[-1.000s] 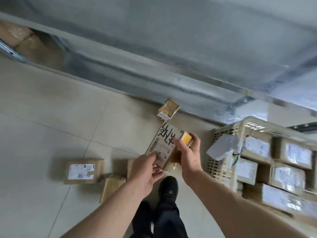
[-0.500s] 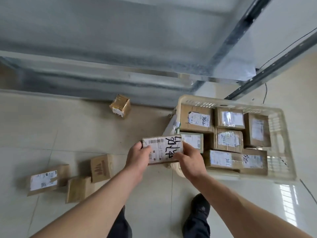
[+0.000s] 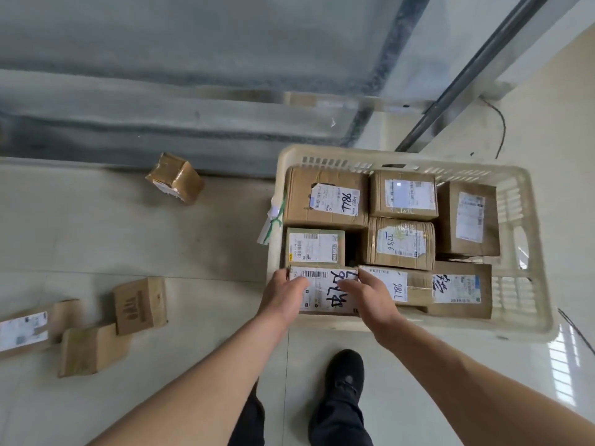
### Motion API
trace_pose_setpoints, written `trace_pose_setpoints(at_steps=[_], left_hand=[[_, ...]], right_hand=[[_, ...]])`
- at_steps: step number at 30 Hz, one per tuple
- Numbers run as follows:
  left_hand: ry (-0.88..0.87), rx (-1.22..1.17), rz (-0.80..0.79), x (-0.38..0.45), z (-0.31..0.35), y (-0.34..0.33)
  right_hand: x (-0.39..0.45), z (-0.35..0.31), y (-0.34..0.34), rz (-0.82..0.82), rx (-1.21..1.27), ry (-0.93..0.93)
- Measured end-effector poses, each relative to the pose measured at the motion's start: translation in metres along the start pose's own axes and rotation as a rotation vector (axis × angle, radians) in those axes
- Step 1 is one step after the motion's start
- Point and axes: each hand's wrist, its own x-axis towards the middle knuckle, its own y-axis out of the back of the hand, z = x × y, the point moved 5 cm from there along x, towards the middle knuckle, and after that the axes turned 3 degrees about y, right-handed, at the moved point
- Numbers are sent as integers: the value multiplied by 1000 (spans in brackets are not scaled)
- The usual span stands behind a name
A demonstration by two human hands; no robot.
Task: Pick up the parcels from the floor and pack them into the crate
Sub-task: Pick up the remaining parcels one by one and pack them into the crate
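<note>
A cream plastic crate (image 3: 521, 201) stands on the floor at the right, filled with several brown labelled parcels. Both hands grip a flat parcel (image 3: 325, 289) with a white label and black handwriting, held level in the crate's near left corner. My left hand (image 3: 283, 296) holds its left end and my right hand (image 3: 370, 299) its right end. On the floor to the left lie more parcels: a taped cube (image 3: 175, 177) near the wall, an upright brown box (image 3: 140, 305), a flat brown one (image 3: 91, 349) and a labelled one (image 3: 27, 328) at the left edge.
A metal-clad wall (image 3: 193, 91) runs along the back, close behind the crate. A dark rail (image 3: 476, 72) slants up at the right with a thin cable (image 3: 502, 130) beside it. My black shoe (image 3: 344, 375) stands just in front of the crate on the tiled floor.
Both hands have carried the handwritten parcel from above the floor to the right and lowered it into the crate's near left corner. The view has swung toward the crate.
</note>
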Motion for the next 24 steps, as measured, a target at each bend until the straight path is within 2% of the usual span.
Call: trace_pose_setpoints(at_steps=[10, 17, 24], left_hand=[[148, 347, 171, 99, -48, -34], [254, 237, 182, 123, -58, -39], [173, 240, 261, 124, -56, -43]], right_hand=[[88, 74, -32, -112, 43, -163], [115, 90, -49, -164, 47, -252], [122, 97, -55, -140, 41, -270]])
